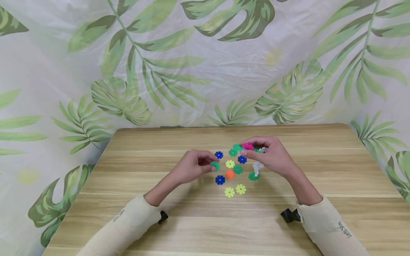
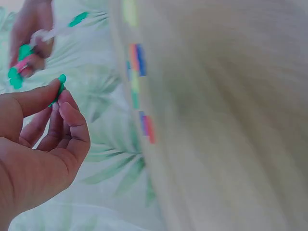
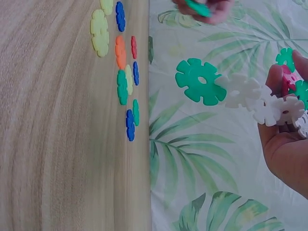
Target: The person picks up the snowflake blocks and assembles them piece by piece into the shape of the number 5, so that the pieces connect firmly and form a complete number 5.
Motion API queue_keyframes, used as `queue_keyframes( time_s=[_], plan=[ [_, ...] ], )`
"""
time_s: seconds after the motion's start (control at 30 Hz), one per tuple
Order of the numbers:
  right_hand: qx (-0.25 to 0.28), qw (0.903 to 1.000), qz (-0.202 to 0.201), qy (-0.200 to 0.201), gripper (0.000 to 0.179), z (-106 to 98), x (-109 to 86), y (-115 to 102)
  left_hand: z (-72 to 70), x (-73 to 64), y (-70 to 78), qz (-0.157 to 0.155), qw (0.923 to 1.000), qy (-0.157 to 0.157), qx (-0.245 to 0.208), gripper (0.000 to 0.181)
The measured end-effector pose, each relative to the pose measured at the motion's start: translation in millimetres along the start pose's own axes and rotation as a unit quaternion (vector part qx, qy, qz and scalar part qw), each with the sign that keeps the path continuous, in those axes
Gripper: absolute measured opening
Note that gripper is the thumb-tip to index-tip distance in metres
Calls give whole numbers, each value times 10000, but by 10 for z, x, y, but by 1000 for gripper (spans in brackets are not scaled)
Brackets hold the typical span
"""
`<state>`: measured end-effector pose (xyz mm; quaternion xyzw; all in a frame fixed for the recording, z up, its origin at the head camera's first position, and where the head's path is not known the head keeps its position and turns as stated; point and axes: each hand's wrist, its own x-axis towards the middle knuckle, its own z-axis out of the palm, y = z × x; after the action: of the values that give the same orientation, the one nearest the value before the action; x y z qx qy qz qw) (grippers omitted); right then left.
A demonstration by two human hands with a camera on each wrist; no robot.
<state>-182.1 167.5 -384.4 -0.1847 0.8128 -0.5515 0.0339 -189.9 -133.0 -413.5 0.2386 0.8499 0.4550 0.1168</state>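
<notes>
My left hand pinches a green notched plastic disc between thumb and fingertips, above the table's left group of discs. In the left wrist view this disc stands nearly edge-on. To the right, my right hand holds a chain of interlocked snowflake discs. The chain includes a pink disc, green discs and several white discs. A green disc forms its hanging end, seen beside the white discs in the right wrist view. Fingers hide part of the chain. The hands are apart.
Loose discs lie on the wooden table between the hands: blue, orange, yellow and green. A red disc shows in the right wrist view. A leaf-patterned cloth hangs behind the table.
</notes>
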Motion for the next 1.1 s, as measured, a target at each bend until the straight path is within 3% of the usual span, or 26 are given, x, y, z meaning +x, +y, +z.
queue_keyframes(
  time_s=[0.1,0.3,0.43,0.6,0.87,1.1],
  plan=[
    [0,10000,20,12,23,1,2,0,-42,37,114,92,9988,312,-367,16],
    [-3,10000,18,32,23,3,2,15,-74,112,312,56,9923,609,-1076,19],
    [-46,10000,-39,71,22,1,1,27,-77,165,443,74,9893,847,-1186,21],
    [-101,9998,-105,115,21,-2,1,26,-66,226,556,358,9846,1062,-1343,22],
    [-32,9998,-193,79,21,13,14,23,8,233,552,356,9798,1095,-1636,22],
    [-32,9996,-238,113,20,25,19,29,31,223,538,535,9765,1125,-1757,19]
  ],
)
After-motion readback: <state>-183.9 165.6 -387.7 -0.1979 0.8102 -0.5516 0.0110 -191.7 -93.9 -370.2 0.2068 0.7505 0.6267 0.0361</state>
